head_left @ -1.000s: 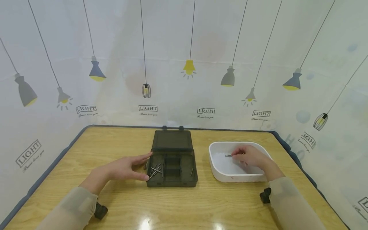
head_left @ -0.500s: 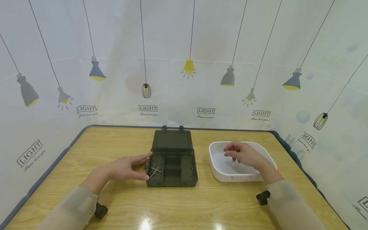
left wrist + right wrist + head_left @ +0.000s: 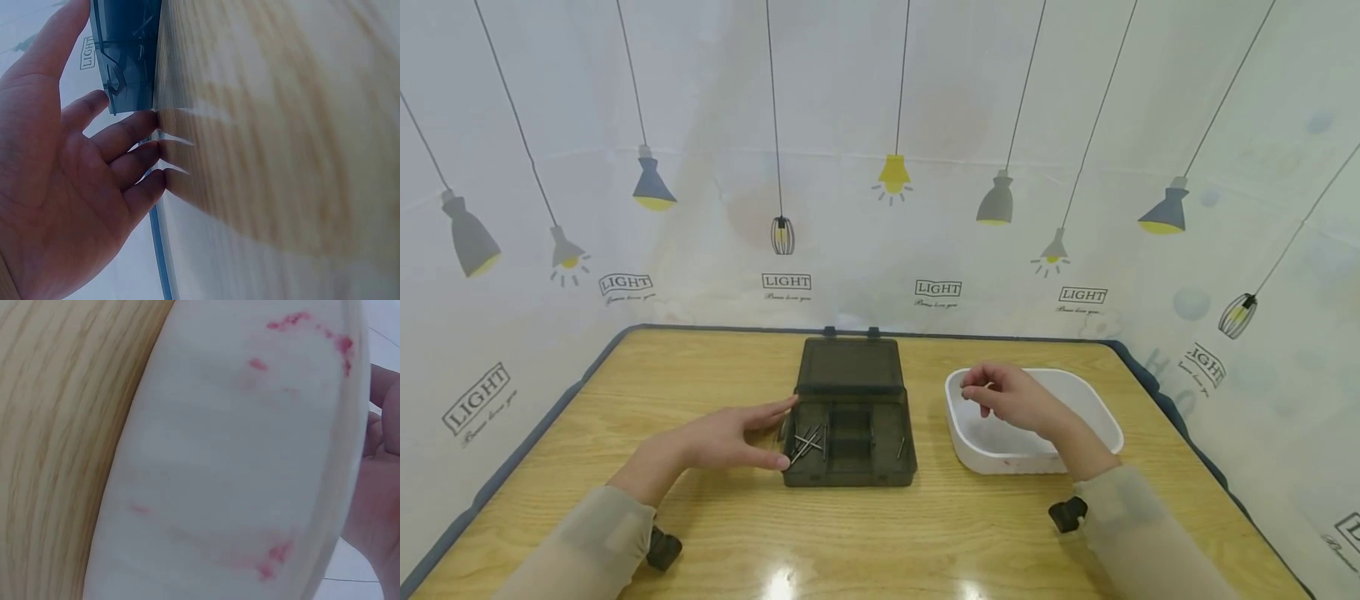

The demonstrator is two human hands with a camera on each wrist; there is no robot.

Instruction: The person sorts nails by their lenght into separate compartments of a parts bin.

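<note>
In the head view, a dark translucent plastic box (image 3: 850, 477) stands with its lid raised. Several thin metal screws (image 3: 806, 442) lie crossed in its left compartment, and a single one (image 3: 901, 448) lies on the right. My left hand (image 3: 722, 440) rests against the box's left side, thumb at the front corner and fingers spread; the left wrist view shows its palm and relaxed fingers (image 3: 128, 134). Over the left part of a white tub (image 3: 992, 463), my right hand (image 3: 1018, 402) pinches a small screw, mostly hidden by the fingertips.
The wooden table (image 3: 865, 533) has a dark blue edge and meets a printed cloth backdrop (image 3: 850, 100) behind and at both sides. Red smudges (image 3: 279, 551) mark the tub's outer wall. Bare wood lies between box and tub.
My right hand has lifted the screw from inside the tub and moved left toward the tub's left rim. The left hand and box have stayed in place.
</note>
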